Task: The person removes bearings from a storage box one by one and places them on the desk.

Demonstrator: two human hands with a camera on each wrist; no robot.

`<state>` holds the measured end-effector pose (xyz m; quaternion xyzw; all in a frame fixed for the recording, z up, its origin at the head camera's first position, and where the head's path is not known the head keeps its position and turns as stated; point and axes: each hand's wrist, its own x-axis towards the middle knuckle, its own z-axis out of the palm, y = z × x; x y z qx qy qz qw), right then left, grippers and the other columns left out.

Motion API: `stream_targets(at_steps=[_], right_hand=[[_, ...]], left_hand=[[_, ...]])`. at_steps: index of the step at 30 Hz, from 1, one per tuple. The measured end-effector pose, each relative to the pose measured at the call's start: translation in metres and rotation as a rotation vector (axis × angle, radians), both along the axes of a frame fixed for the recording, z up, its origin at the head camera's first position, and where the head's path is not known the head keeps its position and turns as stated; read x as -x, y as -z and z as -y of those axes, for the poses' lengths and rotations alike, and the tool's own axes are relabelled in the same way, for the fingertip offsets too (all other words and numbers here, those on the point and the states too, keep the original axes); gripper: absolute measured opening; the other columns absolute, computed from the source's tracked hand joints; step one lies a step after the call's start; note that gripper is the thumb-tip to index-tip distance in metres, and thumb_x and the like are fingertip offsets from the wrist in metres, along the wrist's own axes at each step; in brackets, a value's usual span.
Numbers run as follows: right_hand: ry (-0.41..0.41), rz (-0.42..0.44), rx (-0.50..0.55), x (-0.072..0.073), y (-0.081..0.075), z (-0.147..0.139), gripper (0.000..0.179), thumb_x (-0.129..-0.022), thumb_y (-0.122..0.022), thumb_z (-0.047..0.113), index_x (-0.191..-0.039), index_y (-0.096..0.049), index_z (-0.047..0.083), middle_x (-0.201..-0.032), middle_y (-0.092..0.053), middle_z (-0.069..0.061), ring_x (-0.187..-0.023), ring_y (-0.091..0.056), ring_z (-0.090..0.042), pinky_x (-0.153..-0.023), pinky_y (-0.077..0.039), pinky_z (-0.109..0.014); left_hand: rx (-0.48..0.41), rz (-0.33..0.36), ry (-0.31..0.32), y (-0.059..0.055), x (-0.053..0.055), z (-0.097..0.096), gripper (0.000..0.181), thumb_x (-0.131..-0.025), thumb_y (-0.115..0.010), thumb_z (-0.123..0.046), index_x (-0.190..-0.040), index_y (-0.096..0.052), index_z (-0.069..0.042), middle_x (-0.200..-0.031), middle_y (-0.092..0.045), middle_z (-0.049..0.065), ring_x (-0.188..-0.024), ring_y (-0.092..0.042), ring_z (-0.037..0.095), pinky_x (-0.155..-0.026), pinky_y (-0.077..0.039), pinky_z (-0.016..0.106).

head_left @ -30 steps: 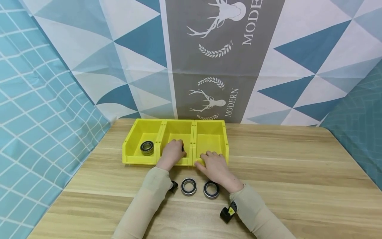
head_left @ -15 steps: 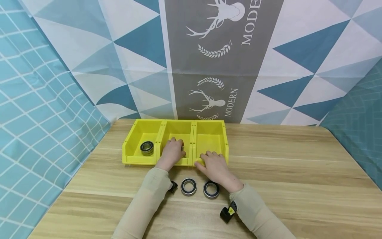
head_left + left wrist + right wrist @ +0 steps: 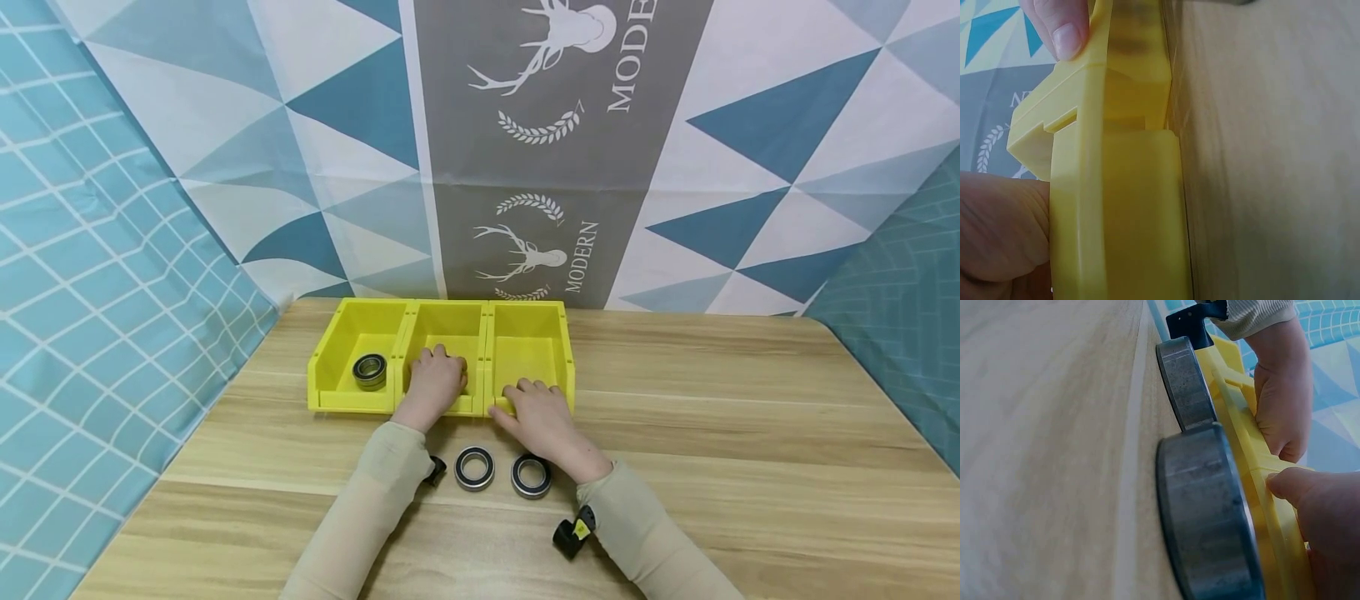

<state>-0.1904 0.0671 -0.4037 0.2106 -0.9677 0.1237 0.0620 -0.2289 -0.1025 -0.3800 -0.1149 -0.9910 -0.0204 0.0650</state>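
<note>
The left hand (image 3: 435, 382) dips into the middle bin (image 3: 451, 322), grip unclear; the right hand (image 3: 542, 417), fingers slightly spread, rests on the right bin (image 3: 525, 357) beside it.

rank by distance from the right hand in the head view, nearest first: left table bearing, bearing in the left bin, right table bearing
1. Right bearing: on the table, just below the right hand.
2. Left bearing: on the table, left of the first.
3. Bearing in the left bin: farthest left, past the left hand.

Bins (image 3: 339, 401) yellow. Rings (image 3: 460, 469) on table (image 3: 712, 408) black-faced, silver-edged. Tabletop tan, wood-grained. Sleeves (image 3: 360, 508) beige. Backdrop (image 3: 363, 100) blue-white-grey triangles.
</note>
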Motion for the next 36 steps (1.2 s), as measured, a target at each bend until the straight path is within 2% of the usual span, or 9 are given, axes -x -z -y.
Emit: stream_targets(at_steps=[6,14,17,21,25,32,36], right_hand=[[-0.006,-0.014,0.01,-0.0006,-0.0007,0.0,0.041,-0.089,-0.047,0.047,-0.103,-0.062,0.011,-0.095,-0.06,-0.006,-0.086,-0.055,-0.025,-0.071,-0.042,-0.041],[-0.019,-0.034,0.015,-0.0012,-0.0005,-0.0007,0.04,-0.089,-0.048,0.045,-0.102,-0.062,0.011,-0.093,-0.059,-0.006,-0.083,-0.054,-0.024,-0.069,-0.041,-0.04],[-0.01,-0.012,0.014,-0.001,-0.0018,-0.0002,0.042,-0.09,-0.047,0.047,-0.104,-0.062,0.011,-0.095,-0.059,-0.006,-0.084,-0.054,-0.024,-0.071,-0.041,-0.041],[0.004,0.009,0.004,-0.0006,-0.002,0.0002,0.043,-0.09,-0.045,0.049,-0.105,-0.062,0.012,-0.096,-0.059,-0.006,-0.086,-0.054,-0.024,-0.072,-0.041,-0.041],[0.006,0.018,0.0,-0.0006,-0.0022,-0.0001,0.044,-0.09,-0.045,0.049,-0.107,-0.062,0.012,-0.098,-0.06,-0.006,-0.087,-0.054,-0.024,-0.073,-0.041,-0.041],[0.003,0.013,0.0,-0.0007,-0.0014,-0.0003,0.046,-0.09,-0.044,0.049,-0.109,-0.062,0.011,-0.1,-0.06,-0.007,-0.089,-0.055,-0.025,-0.074,-0.042,-0.042],[0.002,0.0,-0.009,-0.001,-0.0004,-0.0001,0.046,-0.09,-0.045,0.05,-0.108,-0.062,0.012,-0.1,-0.06,-0.007,-0.089,-0.055,-0.025,-0.074,-0.042,-0.042]], left_hand=[[-0.005,-0.008,0.019,0.0013,-0.0005,0.0006,0.014,-0.088,-0.057,-0.022,-0.082,-0.066,-0.013,-0.085,-0.053,0.016,-0.08,-0.05,0.034,-0.064,-0.044,0.044],[-0.012,-0.008,0.013,0.0028,0.001,0.0012,0.012,-0.087,-0.059,-0.02,-0.083,-0.069,-0.015,-0.088,-0.052,0.015,-0.082,-0.048,0.033,-0.063,-0.044,0.042],[-0.036,-0.047,0.035,0.0037,0.0014,0.0015,0.012,-0.085,-0.06,-0.019,-0.078,-0.068,-0.013,-0.084,-0.053,0.015,-0.079,-0.048,0.033,-0.063,-0.043,0.041],[-0.1,-0.065,0.064,0.0048,0.001,0.0019,0.011,-0.084,-0.061,-0.015,-0.075,-0.066,-0.009,-0.08,-0.053,0.015,-0.075,-0.048,0.031,-0.064,-0.041,0.039],[-0.14,-0.051,0.068,0.005,0.0005,0.0019,0.01,-0.084,-0.061,-0.012,-0.077,-0.066,-0.008,-0.08,-0.052,0.014,-0.074,-0.047,0.03,-0.066,-0.04,0.038],[-0.136,-0.07,0.066,0.0051,0.0,0.0031,0.01,-0.085,-0.06,-0.013,-0.078,-0.067,-0.008,-0.081,-0.053,0.015,-0.074,-0.049,0.032,-0.065,-0.042,0.039],[-0.143,-0.079,0.051,0.0032,-0.0012,0.0037,0.01,-0.082,-0.061,-0.012,-0.087,-0.066,-0.005,-0.084,-0.056,0.018,-0.078,-0.052,0.034,-0.067,-0.045,0.041]])
